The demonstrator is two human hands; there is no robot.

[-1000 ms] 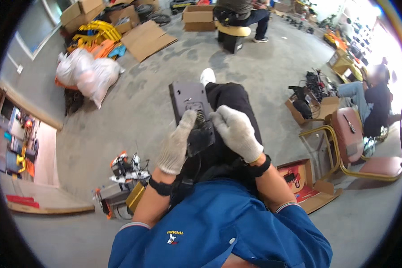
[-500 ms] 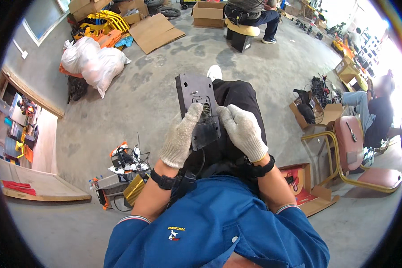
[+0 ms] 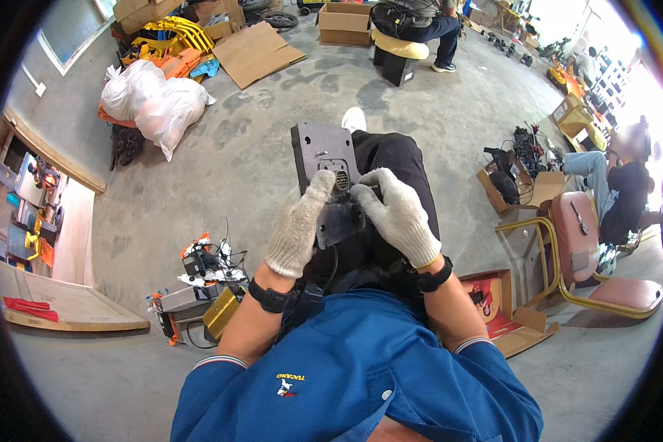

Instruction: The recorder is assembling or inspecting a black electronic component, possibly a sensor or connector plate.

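Observation:
A flat black plastic housing (image 3: pixel 324 144) with screw holes and a recessed connector socket is held tilted above my lap. My left hand (image 3: pixel 300 225), in an off-white knitted glove, grips its left side, with the thumb lying beside the socket; the other fingers are hidden underneath. My right hand (image 3: pixel 401 215), gloved alike, is at the housing's right edge. Its thumb and forefinger are bent toward each other there, and a small dark thing shows between them, too small to name. A black cable (image 3: pixel 335 264) hangs from the housing's lower end.
Power strips and metal-cased boxes (image 3: pixel 217 313) lie on the floor at left. An open carton of black parts (image 3: pixel 519 173) and a pink chair (image 3: pixel 576 236) stand at right. White sacks (image 3: pixel 162 107) and flattened cardboard (image 3: pixel 258 55) lie far left. Two people sit farther off.
My right forefinger has lifted and spread away from the thumb, and the thumb has shifted slightly left onto the housing's edge. My left hand keeps its grip, nearly still.

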